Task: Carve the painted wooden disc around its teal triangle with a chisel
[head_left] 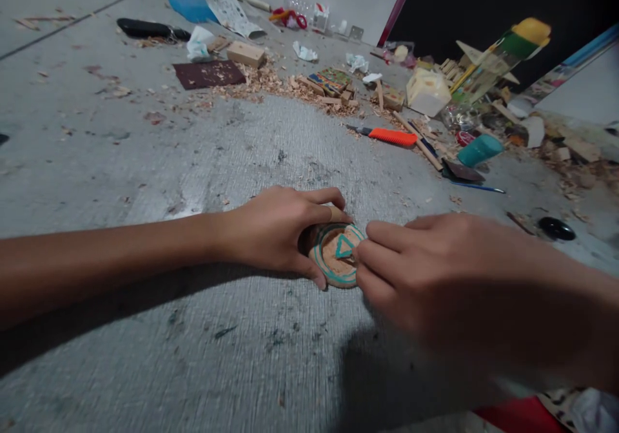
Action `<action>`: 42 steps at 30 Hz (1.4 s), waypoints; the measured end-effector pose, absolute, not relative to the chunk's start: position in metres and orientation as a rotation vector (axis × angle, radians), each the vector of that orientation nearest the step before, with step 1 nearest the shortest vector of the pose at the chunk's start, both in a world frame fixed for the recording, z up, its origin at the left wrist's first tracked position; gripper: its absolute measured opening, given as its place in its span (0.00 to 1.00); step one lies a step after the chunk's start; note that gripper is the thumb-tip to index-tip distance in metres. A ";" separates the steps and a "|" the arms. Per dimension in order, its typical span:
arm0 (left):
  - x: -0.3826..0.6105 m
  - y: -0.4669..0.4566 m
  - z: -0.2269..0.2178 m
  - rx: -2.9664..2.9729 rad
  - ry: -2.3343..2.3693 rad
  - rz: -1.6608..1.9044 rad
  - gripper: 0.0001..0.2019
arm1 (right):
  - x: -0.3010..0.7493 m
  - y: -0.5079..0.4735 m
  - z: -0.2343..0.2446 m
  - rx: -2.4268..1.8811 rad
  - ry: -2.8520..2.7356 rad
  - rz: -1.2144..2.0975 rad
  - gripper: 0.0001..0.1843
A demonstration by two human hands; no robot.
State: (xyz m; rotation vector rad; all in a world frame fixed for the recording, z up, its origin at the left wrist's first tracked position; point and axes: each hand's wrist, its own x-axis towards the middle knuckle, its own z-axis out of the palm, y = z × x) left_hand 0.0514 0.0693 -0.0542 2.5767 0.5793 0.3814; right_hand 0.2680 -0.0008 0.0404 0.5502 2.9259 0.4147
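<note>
We find the left hand (285,227) at the centre of the frame, its grip clamped around the left edge of a round, flat, wood-coloured disc (333,274) marked with teal rings and a teal triangle outline. The disc lies on a grey textured surface (145,362), just right of centre, tilt not determinable. A tan band (333,214) circles one finger of this hand. The right hand (425,265), right of centre and partly blurred, has its fingertips together at the disc's right side; we cannot tell what, if anything, they pinch. Beyond the hands, right of upper centre, we note an orange-handled craft knife (393,137), its dark blade pointing left, near a long pale wooden stick (420,143). At the right of the frame we record a teal cylinder (480,151) on its side, a thin blue rod (476,187) and a glossy black rounded object (556,228). Pale wood shavings (271,85) are scattered across the upper centre, beside a dark brown rectangular sheet (209,75) and a pale rectangular wooden block (245,53). At upper left lies a black-handled implement (145,28).
</note>
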 end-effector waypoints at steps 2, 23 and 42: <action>0.052 0.068 -0.052 2.576 0.579 0.357 0.33 | 0.263 0.006 0.045 0.466 2.892 0.371 0.09; 0.052 0.070 -0.054 2.601 0.570 0.357 0.41 | 0.325 0.033 0.021 0.935 3.038 -0.663 0.10; 0.052 0.063 -0.056 2.727 0.616 0.317 0.45 | 0.325 0.018 0.011 0.987 3.354 -0.118 0.06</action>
